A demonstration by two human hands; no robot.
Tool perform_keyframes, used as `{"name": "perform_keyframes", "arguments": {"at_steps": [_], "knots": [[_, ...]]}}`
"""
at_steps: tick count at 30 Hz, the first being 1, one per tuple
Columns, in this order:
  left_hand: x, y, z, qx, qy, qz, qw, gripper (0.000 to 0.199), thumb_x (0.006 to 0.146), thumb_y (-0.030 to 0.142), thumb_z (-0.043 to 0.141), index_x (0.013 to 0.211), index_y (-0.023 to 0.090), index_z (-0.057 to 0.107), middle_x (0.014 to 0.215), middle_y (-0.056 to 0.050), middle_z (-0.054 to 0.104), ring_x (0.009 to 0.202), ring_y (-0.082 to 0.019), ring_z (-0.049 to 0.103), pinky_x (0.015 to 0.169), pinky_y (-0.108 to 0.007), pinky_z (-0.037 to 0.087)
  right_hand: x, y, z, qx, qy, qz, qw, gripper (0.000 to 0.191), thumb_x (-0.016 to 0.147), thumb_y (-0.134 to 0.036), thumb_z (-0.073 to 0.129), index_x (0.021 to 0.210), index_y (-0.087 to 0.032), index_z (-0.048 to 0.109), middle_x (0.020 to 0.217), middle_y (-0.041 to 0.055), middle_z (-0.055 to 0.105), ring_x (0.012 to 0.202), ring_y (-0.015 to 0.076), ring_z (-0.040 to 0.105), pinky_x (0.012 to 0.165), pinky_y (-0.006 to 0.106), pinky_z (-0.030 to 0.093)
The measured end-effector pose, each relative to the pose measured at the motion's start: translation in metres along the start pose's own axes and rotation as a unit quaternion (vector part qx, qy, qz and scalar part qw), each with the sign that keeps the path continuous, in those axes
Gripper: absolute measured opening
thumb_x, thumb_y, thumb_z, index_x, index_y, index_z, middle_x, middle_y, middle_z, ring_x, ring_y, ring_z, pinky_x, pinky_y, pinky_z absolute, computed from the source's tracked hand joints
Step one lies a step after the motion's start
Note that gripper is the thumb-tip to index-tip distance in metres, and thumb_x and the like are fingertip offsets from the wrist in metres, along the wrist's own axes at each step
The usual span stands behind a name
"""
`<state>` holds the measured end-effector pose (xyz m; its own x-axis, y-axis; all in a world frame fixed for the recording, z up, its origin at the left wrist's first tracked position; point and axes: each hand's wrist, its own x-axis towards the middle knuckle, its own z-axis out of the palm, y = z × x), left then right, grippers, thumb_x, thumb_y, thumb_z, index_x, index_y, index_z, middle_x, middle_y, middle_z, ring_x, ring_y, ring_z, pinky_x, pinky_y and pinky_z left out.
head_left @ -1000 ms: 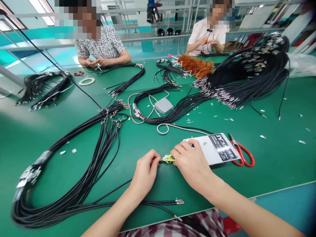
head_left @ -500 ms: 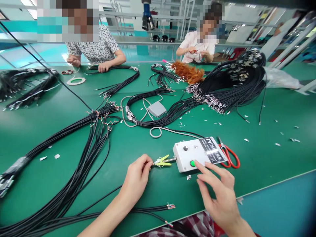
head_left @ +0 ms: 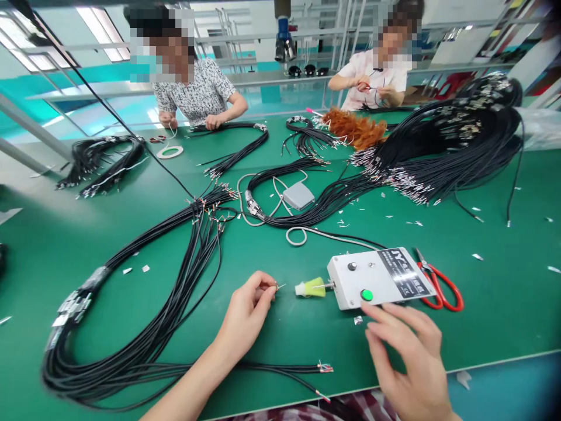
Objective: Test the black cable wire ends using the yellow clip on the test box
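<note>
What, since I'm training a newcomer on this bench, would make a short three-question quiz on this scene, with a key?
1. Which hand pinches a thin wire end?
2. True or false: the red-handled scissors lie to the right of the white box in the picture.
3. What colour is the round button on the white box? A) red B) green C) black

Key:
1. The left hand.
2. True.
3. B.

The scene is bright, windows (head_left: pixel 103 34) glowing, the upper-right corner dark.
</note>
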<state>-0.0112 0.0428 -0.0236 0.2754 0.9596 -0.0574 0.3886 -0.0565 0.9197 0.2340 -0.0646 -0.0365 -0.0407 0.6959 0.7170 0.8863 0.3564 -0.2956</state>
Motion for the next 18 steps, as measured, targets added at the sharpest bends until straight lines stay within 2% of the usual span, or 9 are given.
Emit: {"name": "perform_keyframes", "arguments": {"at_steps": [3, 5, 8, 11, 13, 14, 16, 18], "knots": [[-0.004, 0.0, 0.0, -0.024, -0.009, 0.002, 1.0, 0.011, 0.086, 0.028, 0.055, 0.093, 0.02, 0.057, 0.073, 0.002, 0.058, 0.058, -0.013, 0.055, 0.057, -0.023, 0.046, -0.003, -0.019, 0.008, 0.068, -0.065, -0.047, 0.994, 0.023, 0.085, -0.005, 0.055, 0.1, -0.022, 0.062, 0.101, 0.0038, 0.078, 0.093, 0.0195, 0.068, 0.086, 0.036, 0.049], [-0.01, -0.004, -0.002, 0.005, -0.013, 0.014, 1.0, 0.015, 0.084, 0.023, 0.057, 0.098, 0.021, 0.057, 0.079, 0.0, 0.062, 0.068, -0.016, 0.061, 0.065, -0.026, 0.051, -0.005, -0.028, 0.015, 0.1, -0.095, -0.054, 0.989, 0.022, 0.086, -0.006, 0.052, 0.098, -0.022, 0.062, 0.099, 0.0038, 0.078, 0.086, 0.018, 0.07, 0.08, 0.034, 0.052], [-0.025, -0.01, -0.014, 0.128, -0.029, 0.04, 0.991, 0.009, 0.087, 0.02, 0.051, 0.094, 0.022, 0.058, 0.08, -0.002, 0.064, 0.07, -0.018, 0.062, 0.066, -0.028, 0.052, -0.01, -0.032, 0.024, 0.133, -0.12, -0.056, 0.982, 0.021, 0.087, -0.008, 0.051, 0.099, -0.021, 0.063, 0.097, 0.0052, 0.078, 0.08, 0.0175, 0.071, 0.074, 0.031, 0.056], [-0.045, -0.004, -0.039, 0.256, -0.012, 0.083, 0.963, 0.016, 0.09, 0.023, 0.05, 0.078, 0.023, 0.06, 0.074, -0.002, 0.063, 0.066, -0.02, 0.062, 0.062, -0.029, 0.05, -0.018, -0.026, 0.029, 0.129, -0.156, -0.097, 0.975, 0.023, 0.086, -0.009, 0.055, 0.101, -0.021, 0.066, 0.093, 0.005, 0.077, 0.079, 0.017, 0.071, 0.073, 0.027, 0.058], [-0.055, 0.009, -0.06, 0.288, 0.043, 0.108, 0.95, 0.018, 0.09, 0.029, 0.052, 0.076, 0.024, 0.062, 0.074, -0.002, 0.064, 0.068, -0.02, 0.062, 0.062, -0.028, 0.05, -0.023, -0.02, 0.031, 0.119, -0.184, -0.119, 0.968, 0.025, 0.083, -0.008, 0.057, 0.1, -0.023, 0.067, 0.089, 0.0036, 0.075, 0.076, 0.0165, 0.07, 0.069, 0.026, 0.057], [-0.056, 0.016, -0.071, 0.291, 0.093, 0.106, 0.946, 0.017, 0.089, 0.032, 0.054, 0.077, 0.024, 0.063, 0.074, -0.001, 0.065, 0.067, -0.019, 0.062, 0.062, -0.027, 0.05, -0.024, -0.018, 0.033, 0.117, -0.194, -0.124, 0.966, 0.026, 0.082, -0.007, 0.058, 0.098, -0.024, 0.067, 0.087, 0.0029, 0.074, 0.075, 0.0164, 0.069, 0.067, 0.026, 0.057], [-0.049, 0.026, -0.092, 0.276, 0.237, 0.068, 0.929, 0.017, 0.086, 0.04, 0.058, 0.081, 0.024, 0.062, 0.072, 0.0, 0.065, 0.061, -0.017, 0.06, 0.058, -0.025, 0.048, -0.025, -0.016, 0.035, 0.121, -0.21, -0.124, 0.962, 0.026, 0.08, -0.008, 0.059, 0.098, -0.025, 0.067, 0.085, 0.0023, 0.072, 0.073, 0.0165, 0.068, 0.064, 0.026, 0.056], [-0.03, 0.023, -0.112, 0.243, 0.366, 0.005, 0.898, 0.023, 0.084, 0.046, 0.058, 0.084, 0.023, 0.058, 0.065, 0.002, 0.06, 0.053, -0.016, 0.056, 0.053, -0.025, 0.045, -0.023, -0.019, 0.035, 0.128, -0.214, -0.116, 0.961, 0.024, 0.081, -0.009, 0.06, 0.098, -0.025, 0.067, 0.086, 0.0027, 0.071, 0.073, 0.0172, 0.067, 0.063, 0.027, 0.056]]}}
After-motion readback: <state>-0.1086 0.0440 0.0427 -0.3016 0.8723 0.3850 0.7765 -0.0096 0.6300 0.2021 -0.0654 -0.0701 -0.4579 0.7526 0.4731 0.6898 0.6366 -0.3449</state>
